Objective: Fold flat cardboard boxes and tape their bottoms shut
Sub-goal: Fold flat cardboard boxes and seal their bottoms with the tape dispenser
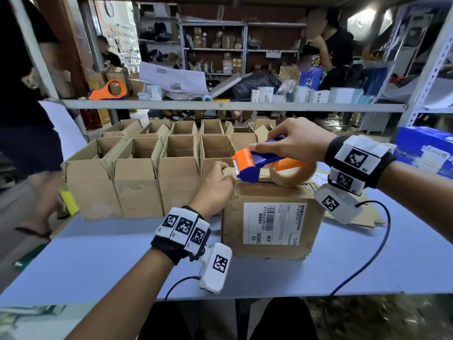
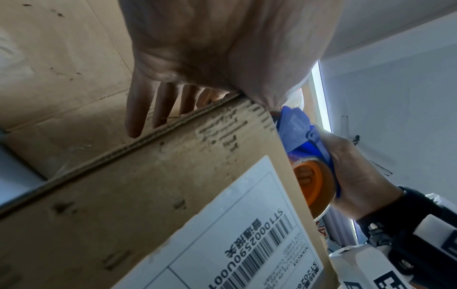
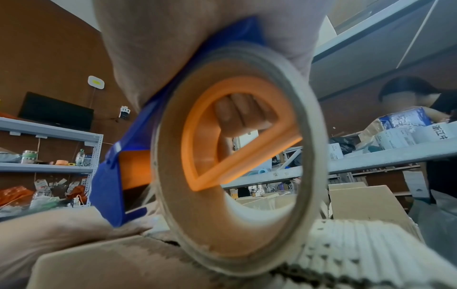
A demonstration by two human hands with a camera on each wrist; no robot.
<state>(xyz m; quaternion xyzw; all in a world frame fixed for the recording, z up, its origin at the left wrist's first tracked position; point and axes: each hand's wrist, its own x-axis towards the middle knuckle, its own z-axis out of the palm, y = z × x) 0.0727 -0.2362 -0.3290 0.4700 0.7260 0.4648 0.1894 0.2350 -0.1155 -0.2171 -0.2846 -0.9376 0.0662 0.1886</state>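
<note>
To the left of the left hand [image 1: 215, 185], rows of folded cardboard boxes [image 1: 137, 173] stand upright on the blue table [image 1: 103, 256] with their tops open, the nearest one just beside its knuckles. The left hand rests on the top left edge of the labelled box [image 1: 269, 217]; in the left wrist view its fingers [image 2: 134, 109] hang straight down over the box's far left side while the palm presses the top. Directly to its right, almost touching the fingertip area, sits the blue and orange head of the tape dispenser [image 1: 255, 165], lying on the box's upturned face. The right hand [image 1: 294, 143] is wrapped around the dispenser's handle from above, fingers [image 3: 241, 115] curled through the orange core. The tape roll [image 1: 293, 174] hangs below that palm, its rim touching the cardboard. Beyond the right wrist lies a blue carton [image 1: 426, 150]
</note>
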